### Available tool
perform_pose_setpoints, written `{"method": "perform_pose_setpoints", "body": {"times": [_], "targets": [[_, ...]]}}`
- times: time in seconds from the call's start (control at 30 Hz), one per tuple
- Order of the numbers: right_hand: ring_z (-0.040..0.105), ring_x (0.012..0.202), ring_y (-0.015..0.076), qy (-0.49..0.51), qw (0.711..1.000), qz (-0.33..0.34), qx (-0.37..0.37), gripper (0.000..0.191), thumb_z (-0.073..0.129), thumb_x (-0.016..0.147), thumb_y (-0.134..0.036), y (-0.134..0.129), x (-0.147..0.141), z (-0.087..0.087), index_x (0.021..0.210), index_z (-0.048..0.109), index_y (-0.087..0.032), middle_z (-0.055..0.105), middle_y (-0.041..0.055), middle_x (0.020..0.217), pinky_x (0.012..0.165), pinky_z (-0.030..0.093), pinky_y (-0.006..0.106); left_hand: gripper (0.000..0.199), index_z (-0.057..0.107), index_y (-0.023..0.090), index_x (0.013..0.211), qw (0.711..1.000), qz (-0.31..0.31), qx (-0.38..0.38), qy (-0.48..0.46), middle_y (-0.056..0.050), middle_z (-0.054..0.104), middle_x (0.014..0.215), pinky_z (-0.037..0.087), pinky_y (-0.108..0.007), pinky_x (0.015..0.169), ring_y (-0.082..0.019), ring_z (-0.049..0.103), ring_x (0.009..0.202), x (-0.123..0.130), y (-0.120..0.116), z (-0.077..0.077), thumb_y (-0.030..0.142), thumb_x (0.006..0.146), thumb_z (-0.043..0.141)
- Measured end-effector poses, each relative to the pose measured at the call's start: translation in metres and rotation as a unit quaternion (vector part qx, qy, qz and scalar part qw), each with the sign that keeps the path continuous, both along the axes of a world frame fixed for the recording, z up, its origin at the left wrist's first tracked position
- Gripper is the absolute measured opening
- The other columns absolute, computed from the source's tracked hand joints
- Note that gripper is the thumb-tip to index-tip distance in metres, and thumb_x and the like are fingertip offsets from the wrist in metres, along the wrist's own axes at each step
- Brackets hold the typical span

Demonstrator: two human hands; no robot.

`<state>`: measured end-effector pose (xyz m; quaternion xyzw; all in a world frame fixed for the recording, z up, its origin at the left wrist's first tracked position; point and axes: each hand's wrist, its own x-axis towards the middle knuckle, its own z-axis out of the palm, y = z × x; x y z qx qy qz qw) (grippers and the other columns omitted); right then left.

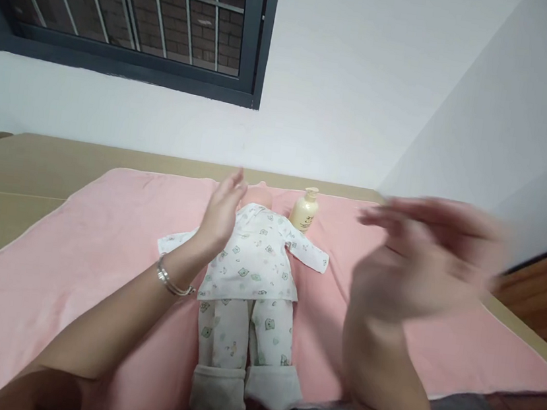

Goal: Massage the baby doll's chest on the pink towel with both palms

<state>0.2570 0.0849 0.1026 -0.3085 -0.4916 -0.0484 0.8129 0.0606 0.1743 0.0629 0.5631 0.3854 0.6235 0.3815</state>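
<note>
A doll [260, 256] in a white top and trousers with small printed figures lies stretched out on a pink blanket [111, 265]. Its feet point toward me, and its trouser legs are rolled up in wide cuffs. Over the doll's shoulder, at its left side in view, my left hand [223, 209] is raised with the fingers stretched out and nothing in it; it hides part of a sleeve. My right hand [417, 256] is lifted to the right, apart from the doll, and smeared by motion. Beside the doll's head stands a cream pump bottle [305, 210].
The blanket covers much of a pale wooden table [23, 167] pushed near a white wall [335, 106]. A dark-framed window [128, 7] with bars is above at the left. Brown wood panelling [541, 298] is at the far right.
</note>
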Motion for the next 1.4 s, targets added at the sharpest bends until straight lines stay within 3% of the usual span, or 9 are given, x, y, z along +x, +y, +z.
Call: {"method": "perform_pose_setpoints", "body": {"times": [0.07, 0.13, 0.27, 0.53, 0.77, 0.93, 1.2, 1.3, 1.4], "targets": [[0.069, 0.085, 0.0185, -0.149, 0.982, 0.077, -0.082, 0.027, 0.051, 0.088, -0.020, 0.032, -0.010, -0.024, 0.104, 0.071, -0.029, 0.070, 0.0037, 0.095, 0.078, 0.060, 0.041, 0.048, 0.057, 0.021, 0.139, 0.995, 0.014, -0.064, 0.071, -0.010, 0.044, 0.157, 0.023, -0.044, 0.126, -0.028, 0.035, 0.150, 0.002, 0.020, -0.029, 0.040, 0.095, 0.053], [0.068, 0.108, 0.0233, -0.278, 0.930, 0.117, -0.212, 0.031, 0.048, 0.088, -0.019, 0.061, -0.012, -0.057, 0.109, 0.071, -0.023, 0.072, 0.0086, 0.115, 0.094, 0.058, 0.047, 0.050, 0.057, 0.015, 0.138, 0.986, 0.039, -0.093, 0.129, -0.014, 0.046, 0.155, 0.024, -0.046, 0.125, -0.029, 0.039, 0.147, 0.001, 0.036, -0.054, 0.037, 0.094, 0.052], [0.039, 0.147, 0.0308, -0.447, 0.813, 0.108, -0.357, 0.051, 0.044, 0.088, -0.018, 0.094, -0.017, -0.112, 0.135, 0.060, -0.009, 0.046, 0.0175, 0.154, 0.123, 0.032, 0.058, 0.039, 0.066, 0.014, 0.124, 0.983, 0.042, -0.067, 0.166, -0.012, 0.063, 0.137, 0.038, -0.043, 0.118, -0.026, 0.056, 0.132, -0.003, 0.058, -0.081, 0.029, 0.094, 0.045], [0.030, 0.153, 0.0242, -0.595, 0.708, 0.153, -0.349, 0.052, 0.031, 0.102, -0.028, 0.126, -0.041, -0.109, 0.147, 0.050, -0.008, 0.038, 0.0133, 0.159, 0.129, 0.022, 0.048, 0.041, 0.067, 0.012, 0.121, 0.984, 0.094, -0.032, 0.147, -0.012, 0.063, 0.138, 0.034, -0.042, 0.122, -0.022, 0.051, 0.138, 0.009, 0.069, -0.106, 0.014, 0.092, 0.039], [0.030, 0.151, 0.0347, -0.542, 0.676, -0.010, -0.500, 0.069, 0.027, 0.104, -0.042, 0.131, -0.041, -0.112, 0.153, 0.032, 0.007, 0.033, 0.0266, 0.158, 0.125, 0.026, 0.050, 0.041, 0.068, 0.014, 0.120, 0.970, 0.120, 0.009, 0.210, -0.011, 0.065, 0.135, 0.038, -0.046, 0.120, -0.023, 0.055, 0.133, 0.011, 0.064, -0.114, 0.012, 0.091, 0.039], [0.026, 0.154, 0.0286, -0.605, 0.694, 0.056, -0.386, 0.056, 0.029, 0.101, -0.025, 0.110, -0.050, -0.118, 0.151, 0.043, -0.004, 0.033, 0.0160, 0.161, 0.128, 0.021, 0.050, 0.042, 0.069, 0.014, 0.118, 0.967, 0.115, 0.011, 0.227, -0.011, 0.067, 0.129, 0.043, -0.045, 0.116, -0.022, 0.060, 0.125, 0.010, 0.065, -0.115, 0.009, 0.089, 0.039], [0.020, 0.155, 0.0333, -0.538, 0.682, 0.030, -0.495, 0.075, 0.032, 0.103, -0.049, 0.118, -0.036, -0.112, 0.156, 0.026, 0.004, 0.022, 0.0226, 0.163, 0.128, 0.023, 0.052, 0.041, 0.069, 0.017, 0.116, 0.965, 0.115, 0.025, 0.233, -0.008, 0.068, 0.128, 0.043, -0.044, 0.116, -0.021, 0.060, 0.126, 0.010, 0.062, -0.114, 0.010, 0.089, 0.038], [0.028, 0.153, 0.0339, -0.550, 0.694, 0.000, -0.464, 0.065, 0.030, 0.103, -0.039, 0.105, -0.042, -0.116, 0.151, 0.037, 0.005, 0.032, 0.0242, 0.159, 0.127, 0.024, 0.052, 0.042, 0.069, 0.016, 0.116, 0.965, 0.114, 0.027, 0.233, -0.009, 0.069, 0.127, 0.044, -0.042, 0.115, -0.021, 0.061, 0.123, 0.011, 0.062, -0.112, 0.009, 0.088, 0.038], [0.031, 0.152, 0.0281, -0.581, 0.712, 0.049, -0.391, 0.056, 0.027, 0.102, -0.027, 0.100, -0.047, -0.119, 0.147, 0.048, -0.003, 0.039, 0.0160, 0.158, 0.129, 0.023, 0.048, 0.041, 0.068, 0.015, 0.115, 0.965, 0.112, 0.024, 0.235, -0.010, 0.069, 0.125, 0.046, -0.043, 0.113, -0.021, 0.061, 0.122, 0.010, 0.062, -0.113, 0.008, 0.088, 0.038]]}}
